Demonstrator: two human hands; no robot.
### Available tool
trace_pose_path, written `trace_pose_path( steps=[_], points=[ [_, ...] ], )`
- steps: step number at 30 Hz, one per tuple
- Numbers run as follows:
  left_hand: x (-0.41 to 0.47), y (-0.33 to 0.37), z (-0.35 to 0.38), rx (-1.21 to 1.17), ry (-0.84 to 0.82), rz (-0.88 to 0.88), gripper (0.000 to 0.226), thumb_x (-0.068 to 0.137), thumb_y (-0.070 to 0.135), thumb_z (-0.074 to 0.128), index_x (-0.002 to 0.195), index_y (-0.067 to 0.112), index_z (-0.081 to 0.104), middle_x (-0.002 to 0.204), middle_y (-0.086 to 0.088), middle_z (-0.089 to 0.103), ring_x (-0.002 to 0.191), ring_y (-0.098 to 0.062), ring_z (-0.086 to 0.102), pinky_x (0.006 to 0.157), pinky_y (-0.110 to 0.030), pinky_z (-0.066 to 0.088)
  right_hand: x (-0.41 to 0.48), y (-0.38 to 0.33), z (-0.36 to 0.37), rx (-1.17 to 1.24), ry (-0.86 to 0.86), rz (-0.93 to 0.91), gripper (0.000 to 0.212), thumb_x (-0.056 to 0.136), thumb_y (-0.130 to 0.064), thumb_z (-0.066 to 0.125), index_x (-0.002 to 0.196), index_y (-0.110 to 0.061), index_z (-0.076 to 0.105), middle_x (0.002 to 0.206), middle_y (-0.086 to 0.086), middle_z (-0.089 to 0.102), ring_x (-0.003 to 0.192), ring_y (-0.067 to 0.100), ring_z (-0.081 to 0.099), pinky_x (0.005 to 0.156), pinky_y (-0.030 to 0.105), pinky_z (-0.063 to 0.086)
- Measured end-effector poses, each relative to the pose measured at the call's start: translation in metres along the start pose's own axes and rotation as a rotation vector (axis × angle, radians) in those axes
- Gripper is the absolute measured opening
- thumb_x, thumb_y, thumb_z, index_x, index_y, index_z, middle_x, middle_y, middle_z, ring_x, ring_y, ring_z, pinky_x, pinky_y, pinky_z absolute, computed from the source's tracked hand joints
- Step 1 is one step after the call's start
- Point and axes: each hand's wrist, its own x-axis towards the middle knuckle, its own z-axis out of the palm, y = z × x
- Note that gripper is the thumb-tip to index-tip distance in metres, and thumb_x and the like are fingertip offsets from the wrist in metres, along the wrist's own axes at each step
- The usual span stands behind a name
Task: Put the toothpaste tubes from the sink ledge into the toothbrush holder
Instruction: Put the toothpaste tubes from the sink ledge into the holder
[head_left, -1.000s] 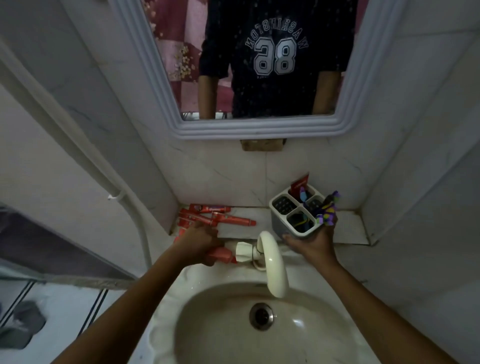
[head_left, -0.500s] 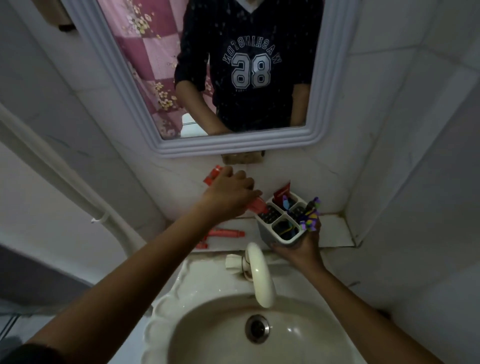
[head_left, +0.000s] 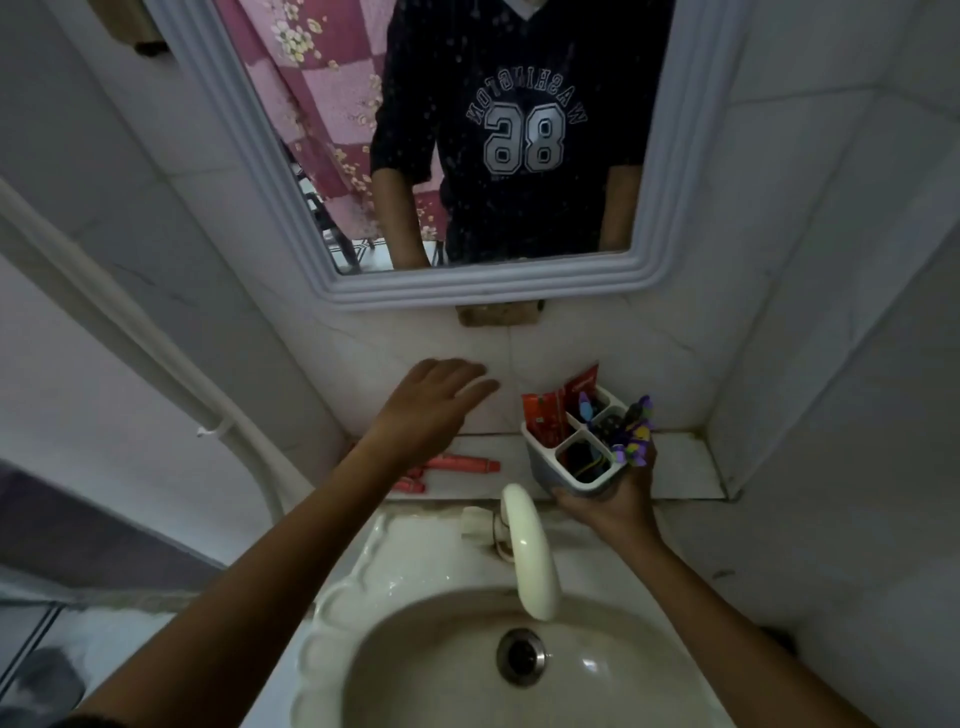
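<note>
The left hand (head_left: 434, 402), now empty and spread, has dropped a red tube (head_left: 543, 418) into the toothbrush holder (head_left: 582, 467) gripped by the right hand (head_left: 615, 501); more tubes (head_left: 462, 463) remain on the ledge (head_left: 680, 467).

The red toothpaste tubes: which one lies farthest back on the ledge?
The long tube, lying flat with its cap toward the holder. The short one lies nearer the sink, and two others stand in the holder.

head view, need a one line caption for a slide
Left hand open above red tubes left on the ledge; right hand holds the toothbrush holder, a tube already inside.
</note>
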Motion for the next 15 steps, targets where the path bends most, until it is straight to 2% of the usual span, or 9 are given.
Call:
trace_pose_path(
  steps=[1, 3, 4, 5, 6, 8, 9, 12, 15],
  points=[
    [-0.014, -0.006, 0.008, -0.069, -0.062, -0.106, 0.049, 0.083, 0.015, 0.058, 0.132, 0.022, 0.05, 0.135, -0.007, 0.057, 0.119, -0.027, 0.055, 0.094, -0.04, 0.045, 0.0, 0.004, 0.0, -0.029, 0.021, 0.001, 0.118, 0.048, -0.013, 0.107, 0.143, -0.028, 0.039, 0.146, 0.008, 0.059, 0.127, -0.011, 0.064, 0.111, 0.026, 0.059],
    [-0.042, -0.015, 0.032, -0.205, -0.192, -0.249, 0.042, 0.078, 0.017, 0.062, 0.119, 0.023, 0.062, 0.116, -0.007, 0.067, 0.099, -0.03, 0.063, 0.077, -0.035, 0.05, 0.0, 0.006, -0.001, -0.054, 0.012, -0.015, 0.114, 0.054, 0.01, 0.104, 0.143, -0.015, 0.036, 0.142, 0.01, 0.056, 0.117, -0.028, 0.06, 0.1, 0.003, 0.052],
    [-0.057, -0.017, 0.046, -0.24, -0.249, -0.283, 0.04, 0.074, 0.019, 0.065, 0.113, 0.025, 0.066, 0.109, -0.007, 0.07, 0.092, -0.031, 0.065, 0.073, -0.034, 0.052, 0.0, 0.007, -0.001, -0.057, 0.018, -0.021, 0.111, 0.055, 0.015, 0.102, 0.144, -0.007, 0.038, 0.14, 0.01, 0.057, 0.114, -0.03, 0.06, 0.096, -0.001, 0.05],
    [-0.07, -0.017, 0.06, -0.258, -0.296, -0.305, 0.036, 0.073, 0.019, 0.066, 0.108, 0.027, 0.069, 0.105, -0.006, 0.072, 0.09, -0.031, 0.067, 0.072, -0.034, 0.055, 0.0, 0.007, -0.002, -0.068, 0.016, -0.026, 0.113, 0.055, 0.011, 0.104, 0.147, 0.001, 0.038, 0.142, 0.011, 0.058, 0.116, -0.026, 0.061, 0.099, 0.002, 0.052],
    [-0.083, -0.016, 0.073, -0.268, -0.325, -0.325, 0.032, 0.073, 0.017, 0.067, 0.102, 0.027, 0.072, 0.103, -0.005, 0.074, 0.091, -0.031, 0.069, 0.073, -0.036, 0.057, 0.0, 0.009, -0.002, -0.092, 0.017, -0.015, 0.121, 0.053, -0.002, 0.107, 0.151, 0.004, 0.037, 0.146, 0.012, 0.059, 0.123, -0.017, 0.065, 0.106, 0.011, 0.055],
    [-0.102, -0.017, 0.104, -0.266, -0.355, -0.342, 0.035, 0.068, 0.006, 0.068, 0.098, 0.025, 0.074, 0.1, -0.006, 0.075, 0.09, -0.031, 0.071, 0.073, -0.04, 0.06, 0.001, 0.013, -0.004, -0.112, 0.003, 0.035, 0.133, 0.048, -0.032, 0.106, 0.158, -0.002, 0.037, 0.151, 0.012, 0.061, 0.136, 0.011, 0.066, 0.117, 0.037, 0.056],
    [-0.104, -0.014, 0.107, -0.246, -0.372, -0.352, 0.039, 0.066, 0.005, 0.068, 0.1, 0.024, 0.073, 0.098, -0.006, 0.075, 0.088, -0.031, 0.071, 0.069, -0.04, 0.06, 0.003, 0.018, -0.006, -0.118, 0.0, 0.052, 0.135, 0.047, -0.039, 0.105, 0.159, -0.004, 0.039, 0.152, 0.01, 0.062, 0.139, 0.018, 0.065, 0.119, 0.045, 0.055],
    [-0.102, -0.009, 0.106, -0.19, -0.295, -0.34, 0.037, 0.076, 0.019, 0.05, 0.104, 0.021, 0.072, 0.091, -0.006, 0.075, 0.078, -0.03, 0.072, 0.056, -0.036, 0.059, 0.008, 0.032, -0.008, -0.135, 0.009, 0.065, 0.146, 0.043, -0.057, 0.109, 0.161, -0.007, 0.041, 0.154, 0.005, 0.062, 0.141, 0.019, 0.065, 0.118, 0.051, 0.055],
    [-0.098, -0.011, 0.117, -0.131, -0.321, -0.31, 0.039, 0.081, 0.026, 0.042, 0.105, 0.021, 0.073, 0.093, -0.006, 0.075, 0.081, -0.031, 0.072, 0.061, -0.037, 0.058, 0.01, 0.04, -0.01, -0.121, 0.013, 0.072, 0.146, 0.044, -0.058, 0.108, 0.162, -0.005, 0.041, 0.153, 0.007, 0.064, 0.141, 0.019, 0.065, 0.117, 0.051, 0.056]
  ],
)
